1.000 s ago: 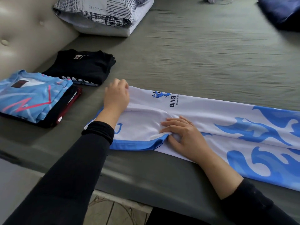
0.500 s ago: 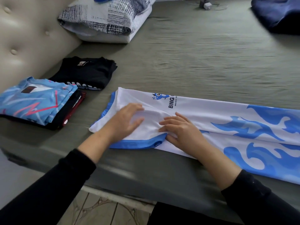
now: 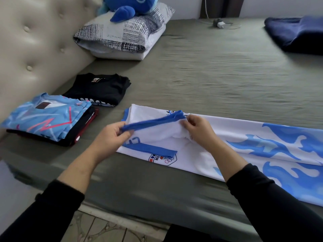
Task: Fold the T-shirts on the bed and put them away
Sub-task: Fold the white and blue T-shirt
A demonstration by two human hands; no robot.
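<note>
grey-green bed (image 3: 209, 70) carries folded shirts (image 3: 49, 117) at far left. left hand (image 3: 111, 137) and right hand (image 3: 195, 130) each pinch the blue-trimmed sleeve (image 3: 153, 121) of the white-and-blue t-shirt (image 3: 236, 151), whose long axis runs left to right, collar end leftward, along the near edge.

Shirt in hand: white T-shirt (image 3: 218, 137) with blue flames, lying lengthwise on the bed (image 3: 209, 75).
Left hand (image 3: 111, 135): pinches 1 end of the blue sleeve hem (image 3: 152, 122), lifted off the shirt.
Right hand (image 3: 197, 130): pinches the other end.
Already folded: black T-shirt (image 3: 99, 89); light-blue T-shirt (image 3: 47, 116) atop a stack.
</note>
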